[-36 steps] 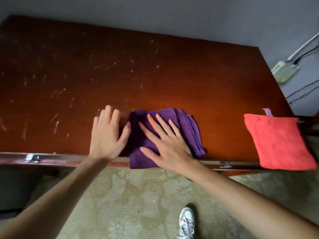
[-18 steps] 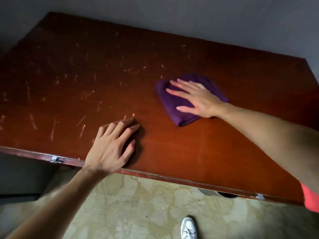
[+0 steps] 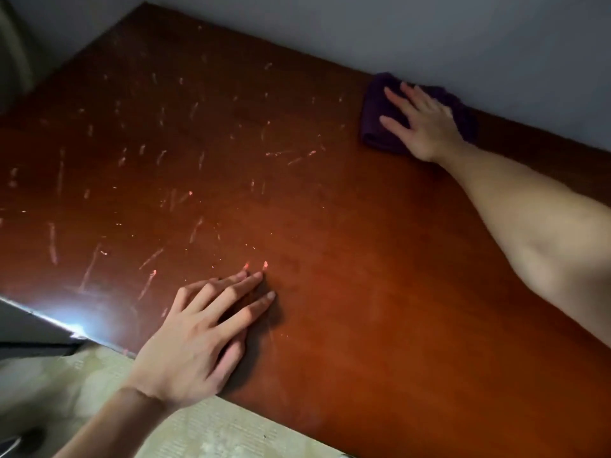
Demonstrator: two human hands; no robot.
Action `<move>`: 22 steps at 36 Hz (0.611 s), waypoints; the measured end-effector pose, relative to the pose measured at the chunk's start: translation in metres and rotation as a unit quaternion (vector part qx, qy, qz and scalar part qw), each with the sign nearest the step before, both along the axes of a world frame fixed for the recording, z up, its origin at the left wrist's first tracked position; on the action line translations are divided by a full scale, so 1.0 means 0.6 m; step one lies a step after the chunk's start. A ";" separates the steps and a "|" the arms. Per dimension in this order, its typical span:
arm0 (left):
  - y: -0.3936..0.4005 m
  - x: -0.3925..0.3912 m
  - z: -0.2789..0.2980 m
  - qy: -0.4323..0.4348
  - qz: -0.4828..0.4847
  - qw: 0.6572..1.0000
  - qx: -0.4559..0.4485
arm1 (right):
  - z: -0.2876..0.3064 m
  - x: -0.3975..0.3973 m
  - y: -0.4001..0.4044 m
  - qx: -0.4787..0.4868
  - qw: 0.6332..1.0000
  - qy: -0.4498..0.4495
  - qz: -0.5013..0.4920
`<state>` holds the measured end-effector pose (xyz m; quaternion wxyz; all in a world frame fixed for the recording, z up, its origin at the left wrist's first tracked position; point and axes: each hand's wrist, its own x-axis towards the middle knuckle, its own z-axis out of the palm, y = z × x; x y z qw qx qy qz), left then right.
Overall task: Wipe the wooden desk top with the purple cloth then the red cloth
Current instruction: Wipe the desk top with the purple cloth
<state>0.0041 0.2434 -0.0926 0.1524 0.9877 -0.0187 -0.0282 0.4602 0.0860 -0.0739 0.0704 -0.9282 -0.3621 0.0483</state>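
Note:
The reddish-brown wooden desk top (image 3: pixel 347 226) fills most of the view and carries several pale scratch marks on its left half. The folded purple cloth (image 3: pixel 375 119) lies at the desk's far edge, against the grey wall. My right hand (image 3: pixel 421 122) presses flat on the cloth with its fingers spread, arm stretched across the desk. My left hand (image 3: pixel 205 338) rests flat on the desk near the front edge, fingers apart, holding nothing. The red cloth is out of view.
A grey wall (image 3: pixel 429 34) runs along the desk's far edge. Patterned beige carpet (image 3: pixel 82 385) lies below the front edge. A bright glare (image 3: pixel 71 320) sits on the front edge at left.
My right hand has slid the purple cloth from the front edge across the desk to the far edge by the wall. My left hand stays near the front edge. The red cloth has left the view.

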 end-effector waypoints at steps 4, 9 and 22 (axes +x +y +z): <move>0.001 0.000 0.000 -0.005 0.000 1.000 0.005 | -0.002 -0.009 0.023 0.002 0.996 0.000 -0.084; 0.002 -0.001 0.002 -0.005 -0.003 1.000 0.002 | -0.006 -0.054 0.033 -0.007 0.991 0.003 -0.135; -0.010 -0.016 0.010 -0.157 0.053 0.986 -0.016 | -0.028 -0.458 0.017 0.004 0.995 -0.029 -0.094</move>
